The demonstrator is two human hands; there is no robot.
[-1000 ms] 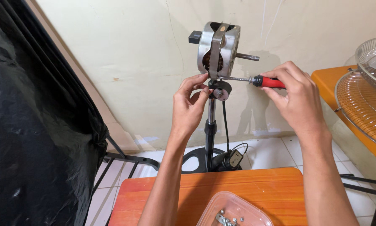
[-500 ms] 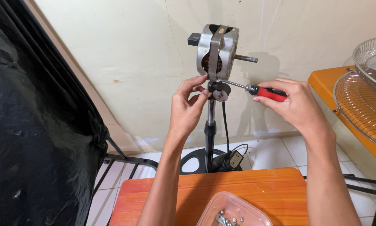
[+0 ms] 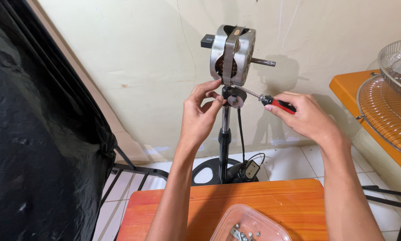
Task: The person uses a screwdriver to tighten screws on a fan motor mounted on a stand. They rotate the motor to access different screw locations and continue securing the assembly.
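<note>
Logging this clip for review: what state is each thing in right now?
Fan motor: bare, upright on its stand.
Screwdriver: gripped by right hand, tip at the neck joint.
Left hand: fingers steadying that joint.
Clear container: open, screws inside.
Fan grilles: off, on the side table.

Screwdriver handle (image 3: 281, 105) mostly inside right hand (image 3: 305, 117); container (image 3: 249, 227) cut off below.

I see a small orange table (image 3: 272, 196) right below me. A clear plastic tub (image 3: 249, 225) sits on it near the front edge, with a few little metal screws (image 3: 240, 232) inside. Behind the table is a white tiled floor (image 3: 289, 160). A round black fan base (image 3: 211, 172) stands on the floor. A second orange table (image 3: 350, 87) on my right carries wire fan guards (image 3: 390, 111).
</note>
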